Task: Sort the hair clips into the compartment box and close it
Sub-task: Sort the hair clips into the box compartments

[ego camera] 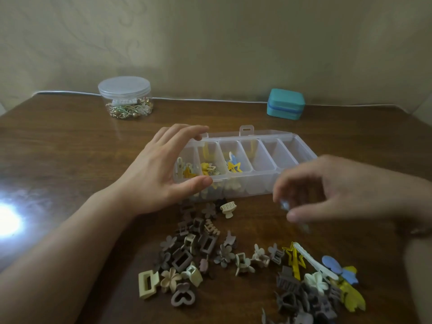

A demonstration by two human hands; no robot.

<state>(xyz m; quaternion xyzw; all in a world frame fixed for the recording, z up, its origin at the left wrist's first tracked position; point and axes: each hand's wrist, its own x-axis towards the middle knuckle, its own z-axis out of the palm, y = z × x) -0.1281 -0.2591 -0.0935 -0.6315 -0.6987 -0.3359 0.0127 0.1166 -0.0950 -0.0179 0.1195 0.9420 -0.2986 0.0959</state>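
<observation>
My left hand (161,169) takes the left end of the compartment box (261,183): the fingers curl over its far edge and the thumb presses on its near wall, so this grip is closed on the box. The box is clear plastic and stands near the middle of the desk (70,148). Its long axis runs from left to right, a little turned, so the right end points more toward the far right corner of the desk. The lid (247,132) is open and lies behind the box. The three left compartments hold yellow, cream and blue clips (231,163); the compartments to the right look bare.

My right hand (332,190) is above the desk, just in front of the right end of the box. It is blurred. The thumb and the fingers are bent toward each other around something small and pale (284,204), but I cannot tell if this grip really holds it.

The loose hair clips (187,253) lie in a heap between the box and the near edge of the desk, brown and beige ones to the left, and yellow, white and blue ones to the right.

By the far edge stand a round clear jar (125,97) to the left and a teal case (285,104) to the right.
</observation>
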